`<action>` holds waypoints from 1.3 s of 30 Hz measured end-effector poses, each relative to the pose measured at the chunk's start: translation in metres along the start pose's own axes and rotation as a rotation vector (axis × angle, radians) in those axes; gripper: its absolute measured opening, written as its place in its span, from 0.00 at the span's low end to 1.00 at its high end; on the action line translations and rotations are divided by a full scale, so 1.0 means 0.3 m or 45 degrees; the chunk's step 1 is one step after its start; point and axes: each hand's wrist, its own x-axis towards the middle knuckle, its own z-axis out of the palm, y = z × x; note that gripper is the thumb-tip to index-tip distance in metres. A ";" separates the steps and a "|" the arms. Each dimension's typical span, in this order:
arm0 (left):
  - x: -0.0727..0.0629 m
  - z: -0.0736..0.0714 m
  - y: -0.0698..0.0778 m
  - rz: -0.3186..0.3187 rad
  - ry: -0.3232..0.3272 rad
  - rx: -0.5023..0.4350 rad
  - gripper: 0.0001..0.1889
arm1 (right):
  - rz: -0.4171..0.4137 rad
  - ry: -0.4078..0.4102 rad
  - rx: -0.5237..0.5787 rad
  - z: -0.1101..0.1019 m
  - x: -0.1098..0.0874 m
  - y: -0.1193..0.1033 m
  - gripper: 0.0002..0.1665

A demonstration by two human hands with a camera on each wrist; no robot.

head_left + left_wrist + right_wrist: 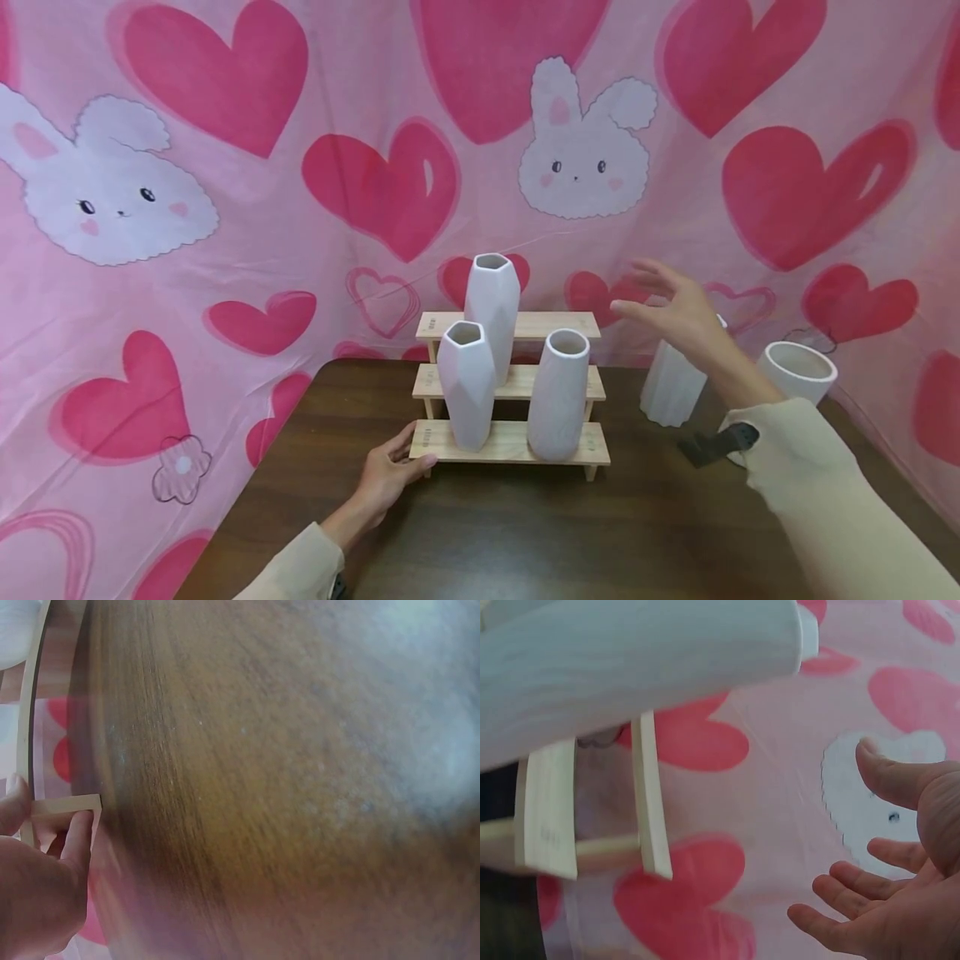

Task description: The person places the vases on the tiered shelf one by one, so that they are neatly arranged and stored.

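My left hand [384, 477] pinches the rack [510, 443] at its left end; my right hand [677, 318], spread, mustn't bump the vases [557, 408].

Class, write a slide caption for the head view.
Left hand grips a wooden stand holding three white vases; right hand hovers empty.
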 end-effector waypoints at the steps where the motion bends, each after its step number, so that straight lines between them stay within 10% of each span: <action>1: 0.000 0.000 0.001 0.000 0.000 0.000 0.39 | 0.010 0.009 -0.001 -0.013 -0.004 0.011 0.49; 17: 0.003 -0.001 0.001 -0.011 0.021 -0.008 0.37 | 0.174 0.344 -0.207 -0.292 -0.105 0.311 0.49; 29: 0.001 0.001 -0.003 -0.031 0.027 0.004 0.37 | 0.340 0.039 -0.266 -0.374 -0.190 0.486 0.64; 39: 0.003 0.004 0.000 -0.029 0.021 -0.002 0.37 | 0.437 0.088 -0.287 -0.363 -0.215 0.543 0.60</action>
